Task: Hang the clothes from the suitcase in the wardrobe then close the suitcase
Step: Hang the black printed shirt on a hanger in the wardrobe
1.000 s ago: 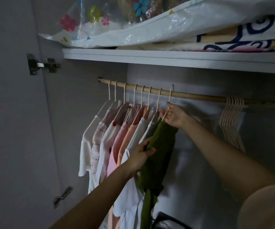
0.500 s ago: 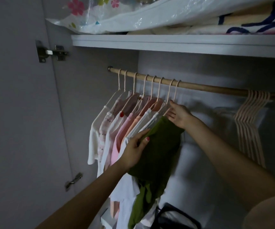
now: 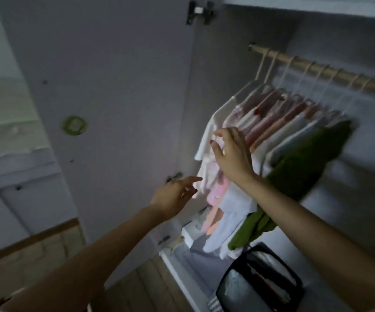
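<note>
Several garments hang on pale hangers from the wooden rail (image 3: pixel 330 70) inside the wardrobe: white and pink tops (image 3: pixel 260 122) at the left, a green garment (image 3: pixel 303 161) at the right end of the row. My right hand (image 3: pixel 231 152) hovers in front of the white and pink tops with its fingers spread and loosely bent, holding nothing. My left hand (image 3: pixel 175 194) is lower, near the door's edge, fingers straight and pointing at the hems. The suitcase is out of view.
The open wardrobe door (image 3: pixel 119 104) stands at the left with a green sticker (image 3: pixel 74 124) and hinges (image 3: pixel 200 12). A black bag with clear plastic (image 3: pixel 258 284) sits on the wardrobe floor. Wooden flooring (image 3: pixel 146 287) shows below.
Both hands have let go of the green garment and its hanger and pulled back to the left. The green garment now hangs freely. The view has swung left and down.
</note>
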